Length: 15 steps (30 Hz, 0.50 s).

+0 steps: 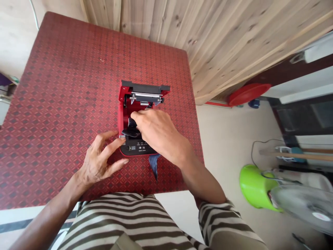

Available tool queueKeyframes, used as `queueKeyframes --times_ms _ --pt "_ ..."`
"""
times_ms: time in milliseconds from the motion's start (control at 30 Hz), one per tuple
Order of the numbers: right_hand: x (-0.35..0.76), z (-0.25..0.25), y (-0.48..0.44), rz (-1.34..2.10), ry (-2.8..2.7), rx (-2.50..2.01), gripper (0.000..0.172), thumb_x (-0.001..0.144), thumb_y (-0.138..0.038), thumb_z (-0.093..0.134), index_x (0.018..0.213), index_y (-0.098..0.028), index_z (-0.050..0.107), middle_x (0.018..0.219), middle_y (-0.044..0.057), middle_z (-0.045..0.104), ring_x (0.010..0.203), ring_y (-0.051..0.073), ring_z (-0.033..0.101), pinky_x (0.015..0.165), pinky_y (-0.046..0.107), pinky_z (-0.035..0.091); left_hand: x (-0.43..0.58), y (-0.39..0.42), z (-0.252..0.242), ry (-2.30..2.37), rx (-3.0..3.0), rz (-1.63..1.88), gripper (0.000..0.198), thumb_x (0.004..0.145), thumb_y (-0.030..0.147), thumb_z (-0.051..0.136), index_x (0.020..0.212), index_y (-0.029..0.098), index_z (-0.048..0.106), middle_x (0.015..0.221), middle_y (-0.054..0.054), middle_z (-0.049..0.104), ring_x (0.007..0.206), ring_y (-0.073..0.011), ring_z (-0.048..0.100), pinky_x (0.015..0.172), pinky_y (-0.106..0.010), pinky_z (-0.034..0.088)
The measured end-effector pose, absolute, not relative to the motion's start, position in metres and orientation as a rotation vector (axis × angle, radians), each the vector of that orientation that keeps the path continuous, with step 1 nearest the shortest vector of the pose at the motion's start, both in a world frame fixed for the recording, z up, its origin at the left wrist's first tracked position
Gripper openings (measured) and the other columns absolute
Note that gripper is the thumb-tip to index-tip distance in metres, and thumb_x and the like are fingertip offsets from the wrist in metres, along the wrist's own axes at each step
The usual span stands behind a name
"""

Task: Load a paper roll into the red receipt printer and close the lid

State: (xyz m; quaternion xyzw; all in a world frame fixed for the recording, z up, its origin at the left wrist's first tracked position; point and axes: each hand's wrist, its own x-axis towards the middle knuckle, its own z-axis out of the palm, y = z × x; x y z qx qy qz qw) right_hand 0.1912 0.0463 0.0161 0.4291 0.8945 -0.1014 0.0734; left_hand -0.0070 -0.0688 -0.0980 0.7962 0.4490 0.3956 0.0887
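A small red and black machine (142, 150) that looks like a label printer stands on the table, with its lid (145, 87) raised at the back. Printed symbols and small buttons mark its black front panel. My right hand (161, 133) reaches down into the red bay, its fingers closed on a black cylindrical roll (132, 123); the hand hides most of it. A dark shiny flap (130, 133) lies just in front of the roll. My left hand (101, 156) has its fingers apart, the tips touching the machine's left front corner. Dark blue cloth (154, 166) sticks out beneath the machine.
The table (70, 90) has a red patterned cover and meets a wooden plank wall (208, 38). On the floor at the right stand a green bucket (253, 185) and a fan (304, 205). A red basin (248, 94) leans farther back.
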Motion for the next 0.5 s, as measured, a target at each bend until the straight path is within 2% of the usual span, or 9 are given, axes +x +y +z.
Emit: queueKeyframes --times_ms 200,367,500 --pt "0.191 -0.002 0.059 -0.331 2.666 1.262 0.029 0.098 0.0 0.058 0.113 -0.014 0.078 0.1 0.016 0.083 0.092 0.031 0.079 0.074 0.038 0.056 -0.006 -0.068 -0.095 1.354 2.383 1.164 0.064 0.101 0.047 0.071 0.157 0.025 0.048 0.137 -0.016 0.061 0.118 -0.0256 0.069 0.094 -0.038 0.066" --pt "0.188 -0.008 0.06 -0.288 2.695 1.284 0.029 0.1 -0.001 0.055 0.109 -0.015 0.079 0.098 0.017 0.083 0.09 0.031 0.079 0.074 0.041 0.058 -0.006 -0.066 -0.095 1.359 2.401 1.172 0.064 0.1 0.045 0.072 0.156 0.025 0.049 0.137 -0.016 0.062 0.118 -0.0263 0.069 0.095 -0.039 0.066" --pt "0.196 0.003 0.057 -0.447 2.718 1.279 0.035 0.102 0.001 0.051 0.122 -0.012 0.076 0.111 0.016 0.083 0.1 0.03 0.079 0.084 0.041 0.06 -0.007 -0.067 -0.097 1.374 2.382 1.186 0.063 0.101 0.047 0.072 0.157 0.028 0.049 0.138 -0.014 0.064 0.119 -0.0255 0.07 0.096 -0.038 0.065"
